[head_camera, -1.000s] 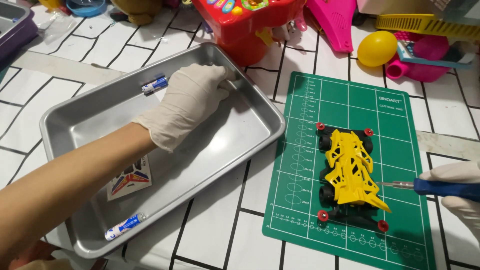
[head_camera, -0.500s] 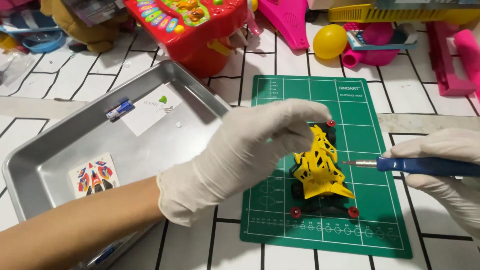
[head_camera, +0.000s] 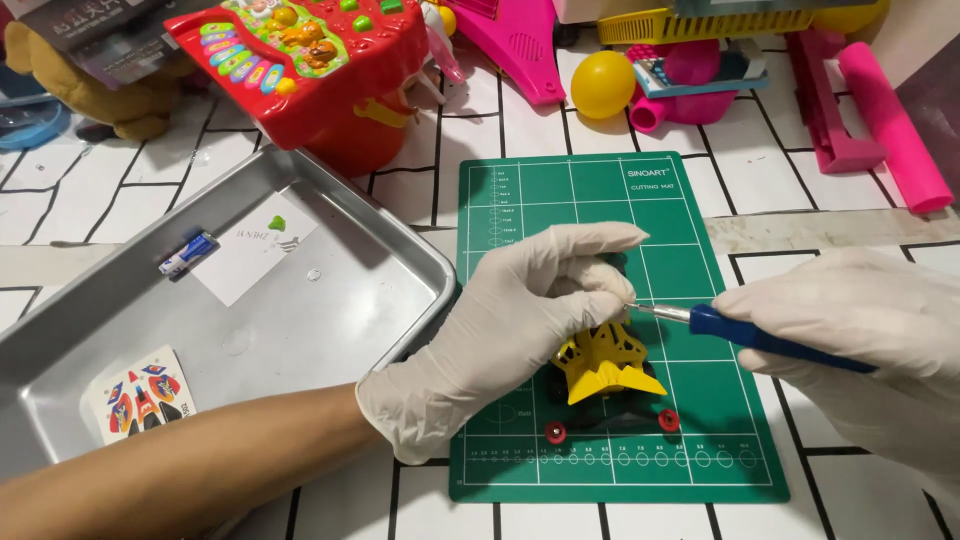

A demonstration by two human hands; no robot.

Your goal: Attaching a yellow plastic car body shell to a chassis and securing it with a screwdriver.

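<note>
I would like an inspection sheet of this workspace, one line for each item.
Surface: white tabletop with dark grid lines; green cutting mat lies on it.
Job's things: yellow toy car with red wheels stands on the mat; blue-handled screwdriver, tip at the car.
Clutter: metal tray holding a small battery, a paper slip and a sticker sheet.
Hands: both gloved; left hand rests on the car, right hand grips the screwdriver.
Cables: nothing seen.
Surroundings: red toy keyboard, yellow ball, pink plastic toys at the far edge.
</note>
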